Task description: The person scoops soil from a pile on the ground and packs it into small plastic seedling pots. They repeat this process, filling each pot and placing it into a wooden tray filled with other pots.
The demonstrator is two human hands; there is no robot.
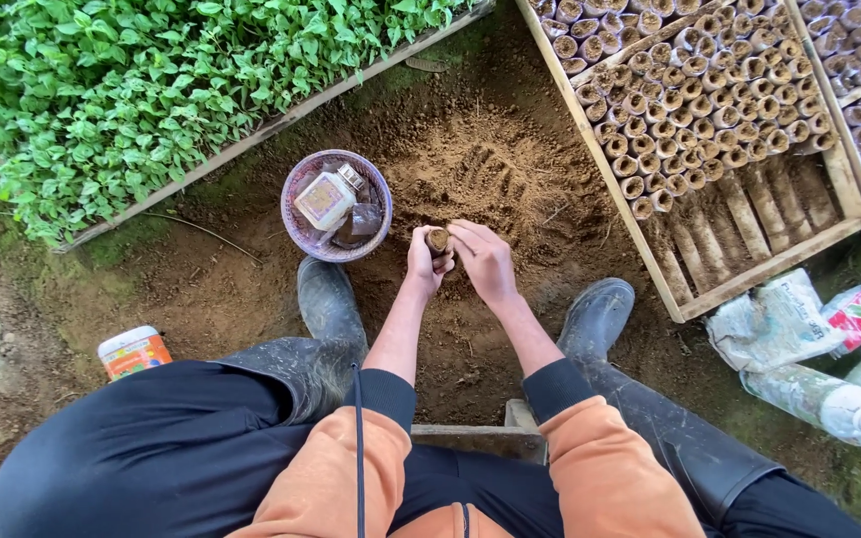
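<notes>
Left hand [424, 263]: closed round a small brown soil-filled paper tube pot [437, 239], held upright with the open top facing up, probably so the fill stays in.
Right hand [483, 261]: fingers bent down over the tube's rim, tips touching or just above the soil; holding nothing of its own, seemingly pressing or topping the fill.
Tube position: between both hands, lifted just above the mound of loose brown soil [490, 179], between the two black rubber boots [329, 309].
Seat: low wooden stool edge [475, 433] showing between the knees, near the body, keeping the hands close to the soil.
Orange-and-white canister [134, 351]: on the ground beside the left leg, well apart from the hands.
Purple plastic bowl [301, 184]: just beside the left boot, within reach of the left hand; holding a square clear jar with a pale label [323, 199] lying tilted and a dark object beside it, too unclear to tell.
Bags and bottle: crumpled white plastic bags [774, 319] and a white plastic bottle [829, 403] lying on the ground to the right.
Wooden slatted tray [739, 289]: right of the mound; far part packed with rows of upright filled tubes [710, 90], near part bare.
Far left: wooden-edged bed of green leafy seedlings [122, 90], dense.
</notes>
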